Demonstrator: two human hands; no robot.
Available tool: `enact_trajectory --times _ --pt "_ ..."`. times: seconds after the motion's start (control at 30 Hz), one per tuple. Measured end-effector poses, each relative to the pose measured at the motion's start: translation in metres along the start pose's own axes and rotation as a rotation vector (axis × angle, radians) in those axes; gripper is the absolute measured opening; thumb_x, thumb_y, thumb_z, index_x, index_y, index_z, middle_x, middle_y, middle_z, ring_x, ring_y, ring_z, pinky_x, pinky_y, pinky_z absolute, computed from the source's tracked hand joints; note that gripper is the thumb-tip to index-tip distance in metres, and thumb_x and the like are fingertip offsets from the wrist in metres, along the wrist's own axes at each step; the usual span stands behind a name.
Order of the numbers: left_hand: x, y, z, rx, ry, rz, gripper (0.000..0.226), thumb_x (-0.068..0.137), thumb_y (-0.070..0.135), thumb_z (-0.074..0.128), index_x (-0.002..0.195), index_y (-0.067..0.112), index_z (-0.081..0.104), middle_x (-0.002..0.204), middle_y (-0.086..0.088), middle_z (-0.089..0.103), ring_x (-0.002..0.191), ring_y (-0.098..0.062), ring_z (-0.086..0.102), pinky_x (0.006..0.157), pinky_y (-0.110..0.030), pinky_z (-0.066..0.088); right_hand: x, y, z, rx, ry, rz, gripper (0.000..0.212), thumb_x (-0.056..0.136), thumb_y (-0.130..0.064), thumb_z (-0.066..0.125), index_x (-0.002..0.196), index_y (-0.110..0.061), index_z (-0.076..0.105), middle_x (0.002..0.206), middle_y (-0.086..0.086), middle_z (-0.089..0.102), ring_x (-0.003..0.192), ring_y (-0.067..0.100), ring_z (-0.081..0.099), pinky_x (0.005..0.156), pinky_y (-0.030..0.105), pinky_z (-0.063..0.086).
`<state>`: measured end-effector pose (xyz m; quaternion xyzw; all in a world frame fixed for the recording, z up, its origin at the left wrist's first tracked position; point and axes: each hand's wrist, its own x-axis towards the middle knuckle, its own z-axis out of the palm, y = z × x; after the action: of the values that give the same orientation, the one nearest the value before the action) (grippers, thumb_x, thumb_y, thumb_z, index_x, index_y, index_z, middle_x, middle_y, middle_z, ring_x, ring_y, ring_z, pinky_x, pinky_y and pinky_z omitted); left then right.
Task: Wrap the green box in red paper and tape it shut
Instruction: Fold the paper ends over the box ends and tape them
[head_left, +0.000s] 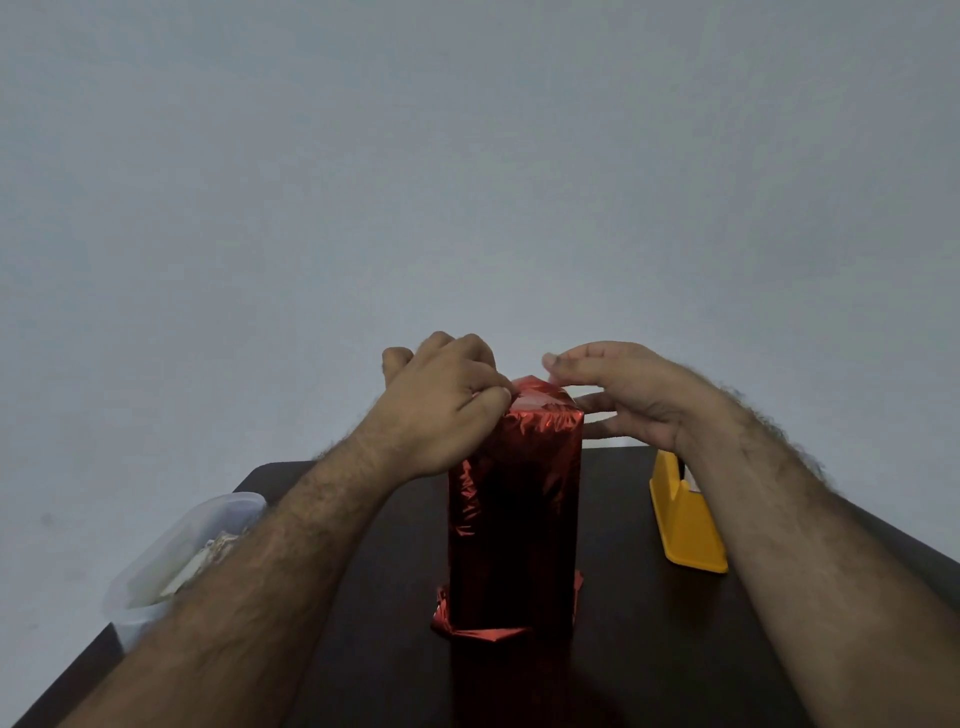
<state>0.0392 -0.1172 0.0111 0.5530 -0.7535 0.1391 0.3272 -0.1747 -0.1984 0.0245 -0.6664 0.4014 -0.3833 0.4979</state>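
We are standing the box (514, 519) upright mid-table (649, 649), sides fully sheathed in red paper (511, 415); no green is showing. Our left hand (441, 410) is pinching the top fold; our right hand (628, 400) is hovering beside it, fingers loose, holding nothing visible. Bottom flaps are splaying unsealed. We are judging both ends left to tape, the yellow dispenser (685, 525) waiting nearby.
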Motion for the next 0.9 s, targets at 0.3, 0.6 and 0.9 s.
enact_trajectory --times 0.3,0.6,0.9 --pt "0.0 -0.001 0.006 0.052 0.008 0.073 0.047 0.1 0.045 0.032 0.081 0.028 0.071 0.093 0.015 0.053 0.097 -0.009 0.043 0.093 -0.039 0.026 -0.034 0.058 -0.094 -0.745 0.615 0.416 0.034 0.095 -0.034 0.073 0.081 -0.003 0.07 0.066 0.008 0.064 0.055 0.021 0.055 0.055 0.027 0.044" --pt "0.001 -0.001 0.01 0.097 0.028 0.085 0.05 0.1 0.047 0.028 0.074 0.025 0.063 0.093 0.012 0.051 0.097 -0.012 0.044 0.093 -0.041 0.024 -0.027 0.077 -0.099 -0.314 0.529 0.63 0.028 0.106 -0.031 0.061 0.09 -0.009 0.067 0.06 -0.002 0.042 0.052 0.01 0.04 0.056 0.029 0.05" --pt "0.003 -0.002 0.011 0.115 0.028 0.095 0.051 0.095 0.047 0.025 0.072 0.024 0.064 0.096 0.012 0.053 0.099 -0.014 0.044 0.091 -0.043 0.022 -0.018 0.085 -0.09 -0.19 0.573 0.74 0.008 0.102 -0.017 0.065 0.098 -0.012 0.061 0.067 -0.001 0.045 0.047 0.007 0.033 0.04 0.016 0.043"
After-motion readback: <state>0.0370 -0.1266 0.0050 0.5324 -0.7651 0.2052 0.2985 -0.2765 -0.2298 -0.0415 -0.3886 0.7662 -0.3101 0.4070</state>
